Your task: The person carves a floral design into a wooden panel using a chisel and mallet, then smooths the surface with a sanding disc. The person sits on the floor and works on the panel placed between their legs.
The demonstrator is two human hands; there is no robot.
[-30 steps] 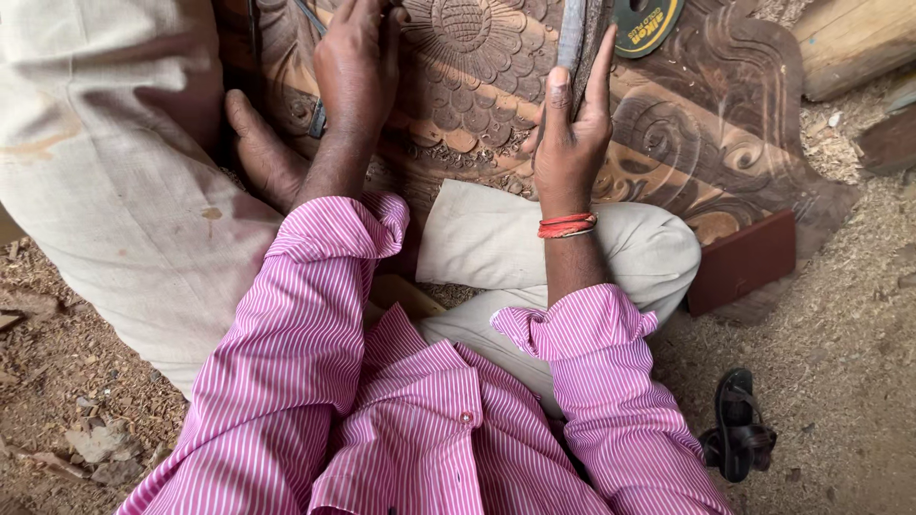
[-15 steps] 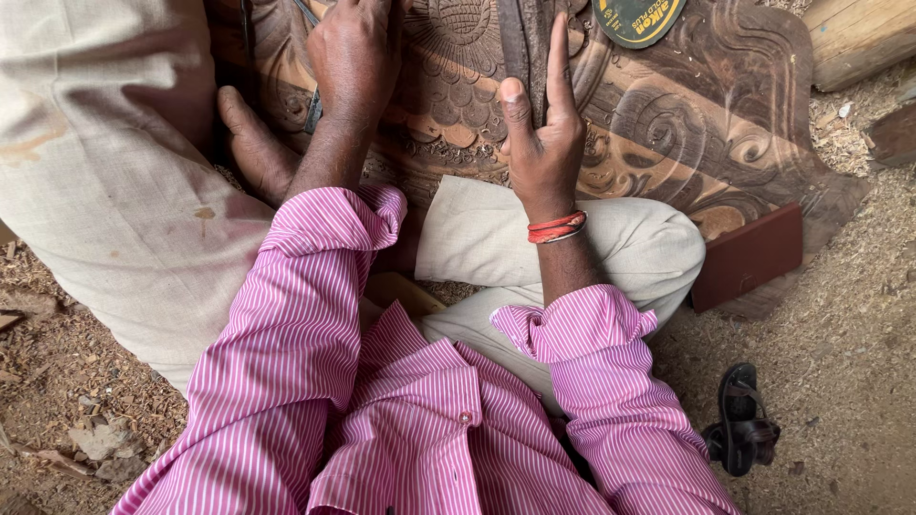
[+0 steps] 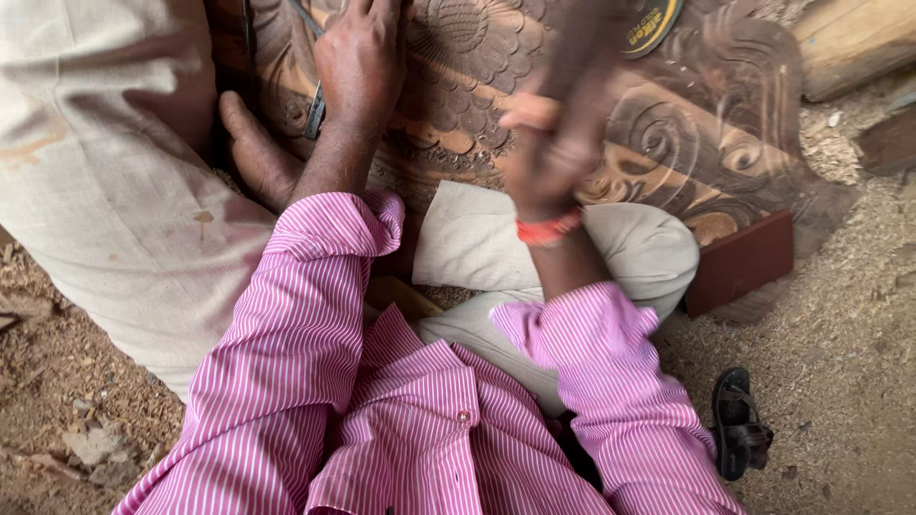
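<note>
Two hands over the brown floral-carved wood panel (image 3: 668,143): left fingers (image 3: 358,67) grip a chisel (image 3: 315,110), right, blurred, perhaps closed.

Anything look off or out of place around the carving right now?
Nothing looks damaged. Wood chips and sawdust lie scattered on the ground beside the carved panel, and a single black sandal lies loose near the right elbow. The right hand is motion-blurred; the left hand rests on the panel.

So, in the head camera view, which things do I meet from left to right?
Beige trouser leg → bare foot → left hand resting on the carved wooden panel → blurred right hand with red wristband → black sandal on the sawdust ground.
</note>
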